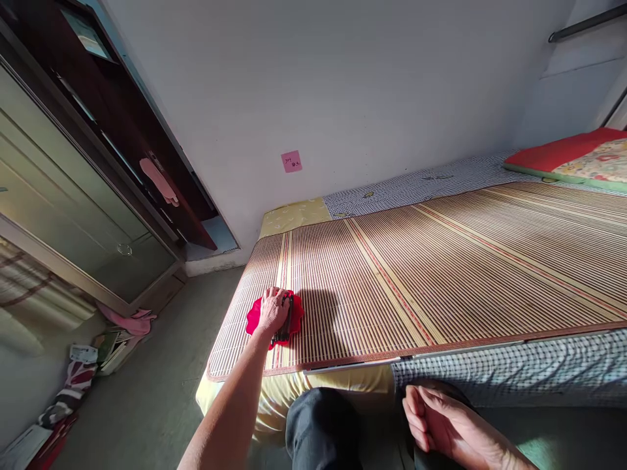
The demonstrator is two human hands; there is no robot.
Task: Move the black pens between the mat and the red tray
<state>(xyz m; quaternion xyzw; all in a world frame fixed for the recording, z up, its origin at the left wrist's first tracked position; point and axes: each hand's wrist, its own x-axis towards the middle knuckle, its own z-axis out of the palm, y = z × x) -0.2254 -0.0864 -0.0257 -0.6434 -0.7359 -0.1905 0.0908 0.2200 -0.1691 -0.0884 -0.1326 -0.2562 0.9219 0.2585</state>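
Note:
My left hand (273, 309) reaches down onto a red scalloped dish (253, 316) near the left end of the bed mat. Its fingers bend over slim black objects (289, 318) in the dish; their kind is too small to tell, and the fingertips are partly hidden. Above my right thigh, just off the bed's front edge, my right hand (443, 421) rests with its palm partly showing. Its fingers are loosely curled with nothing visible in them.
The striped bamboo mat (382, 281) covers the bed. A red and floral folded quilt (568, 156) lies at the far right. A pink note (292, 161) is stuck on the wall. Books and cloths (81, 372) sit on the floor at left, by a glass-panelled cabinet (83, 196).

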